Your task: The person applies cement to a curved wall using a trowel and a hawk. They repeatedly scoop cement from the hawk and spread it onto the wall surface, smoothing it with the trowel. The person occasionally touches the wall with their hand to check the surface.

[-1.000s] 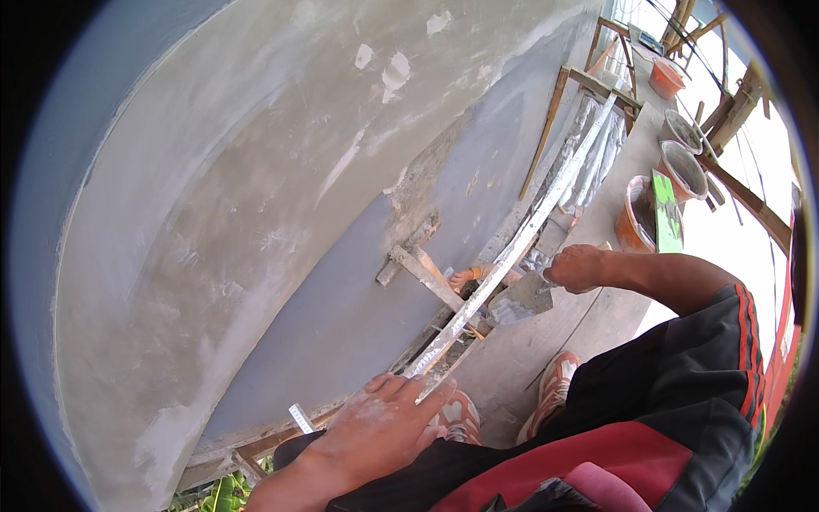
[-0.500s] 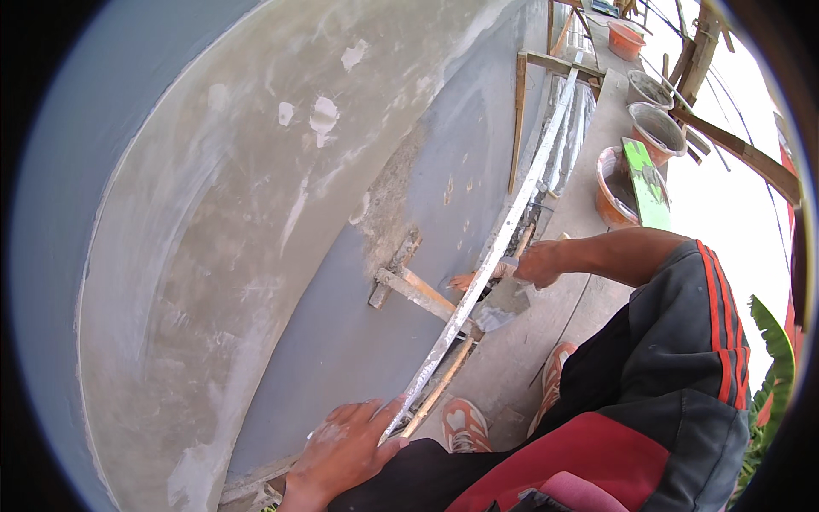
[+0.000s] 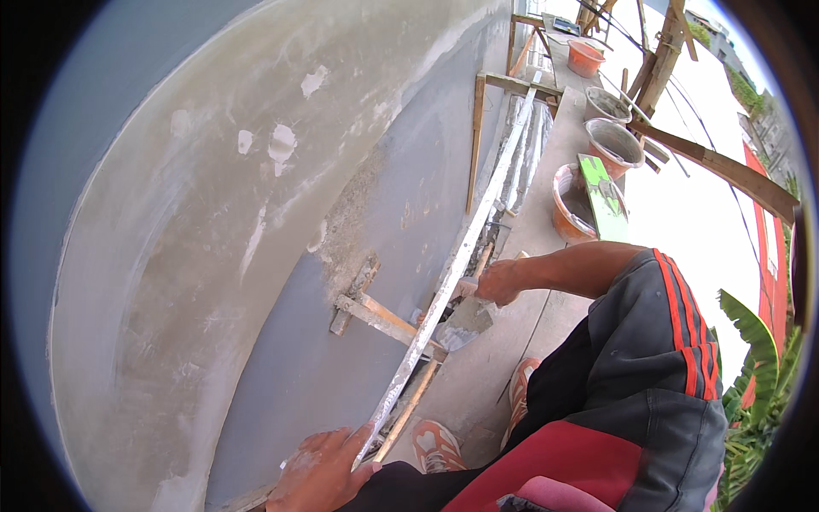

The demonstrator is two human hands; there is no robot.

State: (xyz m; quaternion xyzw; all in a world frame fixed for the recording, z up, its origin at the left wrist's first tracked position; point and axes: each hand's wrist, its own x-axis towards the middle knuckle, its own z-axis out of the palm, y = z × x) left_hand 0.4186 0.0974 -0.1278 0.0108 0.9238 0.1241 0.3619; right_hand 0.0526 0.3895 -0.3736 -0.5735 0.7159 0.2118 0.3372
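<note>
My left hand is wrapped around the near end of a long, whitish, plaster-smeared straightedge. This bar runs away along the wall toward the far end. My right hand is closed around the handle of a trowel. Grey mortar covers part of the trowel's blade, which sits just right of the straightedge, low above the walkway's inner edge. A wooden bracket sticks out from the wall and meets the bar near the trowel. Beyond the bar, a small skin-coloured patch shows, too hidden to make out.
A partly plastered wall fills the left side. Several orange buckets, including one with a green board across it, line the walkway. Wooden poles and an open drop lie to the right. My shoes stand on the walkway.
The whole view has shifted, so things appear farther left and more background shows at right. Both hands keep their holds. The skin-coloured shape beyond the bar, earlier hand-like, is now mostly hidden.
</note>
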